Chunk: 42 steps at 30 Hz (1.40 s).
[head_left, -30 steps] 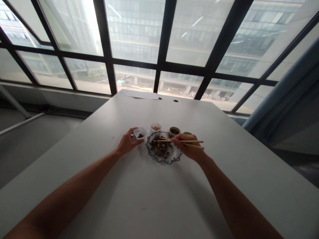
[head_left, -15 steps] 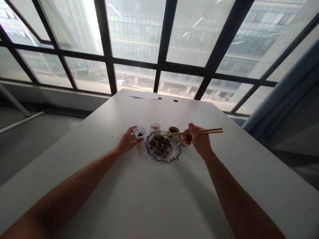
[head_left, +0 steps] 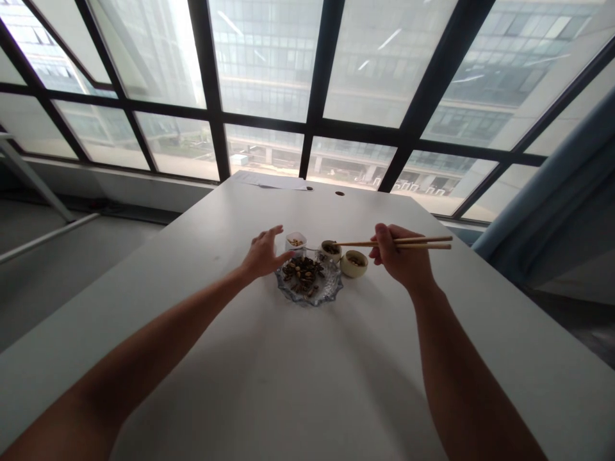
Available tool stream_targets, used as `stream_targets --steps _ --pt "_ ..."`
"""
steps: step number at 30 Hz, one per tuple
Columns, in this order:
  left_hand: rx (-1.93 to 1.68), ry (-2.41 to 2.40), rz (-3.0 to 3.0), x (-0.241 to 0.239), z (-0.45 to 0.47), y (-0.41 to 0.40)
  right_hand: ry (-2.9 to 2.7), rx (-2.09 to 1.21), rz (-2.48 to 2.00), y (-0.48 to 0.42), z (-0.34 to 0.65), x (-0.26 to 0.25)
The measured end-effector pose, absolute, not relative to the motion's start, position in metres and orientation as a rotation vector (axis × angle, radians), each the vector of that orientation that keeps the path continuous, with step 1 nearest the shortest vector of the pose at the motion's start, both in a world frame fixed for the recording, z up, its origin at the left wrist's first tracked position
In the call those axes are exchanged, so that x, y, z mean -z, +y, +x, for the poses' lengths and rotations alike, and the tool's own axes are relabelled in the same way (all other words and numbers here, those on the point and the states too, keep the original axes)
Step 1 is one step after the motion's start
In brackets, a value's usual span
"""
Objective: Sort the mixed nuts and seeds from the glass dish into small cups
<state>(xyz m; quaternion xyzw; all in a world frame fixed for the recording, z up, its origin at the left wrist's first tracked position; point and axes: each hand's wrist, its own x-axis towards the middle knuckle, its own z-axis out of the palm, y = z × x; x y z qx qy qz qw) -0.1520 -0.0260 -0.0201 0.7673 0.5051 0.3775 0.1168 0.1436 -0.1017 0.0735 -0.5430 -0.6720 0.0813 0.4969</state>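
My left hand (head_left: pixel 263 253) is spread at the left rim of a scalloped glass dish (head_left: pixel 331 282), fingers apart; whether the thumb touches the rim I cannot tell. In the dish lies a heap of mixed seeds and nuts (head_left: pixel 303 272), mostly dark. Just beyond my left hand stands a white plastic cup (head_left: pixel 295 245) with light brown nuts. My right hand (head_left: pixel 401 256) grips a pair of wooden chopsticks (head_left: pixel 360 243), their tips over a small bowl (head_left: pixel 330 257) of dark seeds. Beside it sits a pale yellow-green bowl (head_left: pixel 354 266) with brownish contents.
Everything stands on a white table (head_left: pixel 269 365). Sheets of paper (head_left: pixel 269 180) lie at its far edge, near two round holes (head_left: pixel 339 193). Past the table are large framed windows, with a blue curtain (head_left: pixel 542 179) on the right.
My left hand has moved right and spread off the cup of dark pieces, which no longer shows. My right hand has moved right, bringing the chopstick tips from the dish to the small dark-filled bowl.
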Motion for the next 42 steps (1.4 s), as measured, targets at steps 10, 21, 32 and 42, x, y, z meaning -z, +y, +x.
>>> stream_targets --steps 10,21,32,42 --pt "-0.435 1.484 2.433 0.01 -0.028 0.02 -1.44 -0.273 -1.425 -0.099 0.145 -0.078" --pt "-0.714 1.434 2.612 0.008 -0.018 0.02 -1.428 -0.121 -1.359 -0.099 0.144 -0.077" --pt "-0.751 1.441 2.699 0.001 -0.019 0.011 -1.543 -0.182 -1.369 -0.085 0.147 -0.06" --pt "-0.506 1.558 2.659 0.006 -0.017 0.023 -1.45 -0.188 -1.344 -0.101 0.143 -0.078"
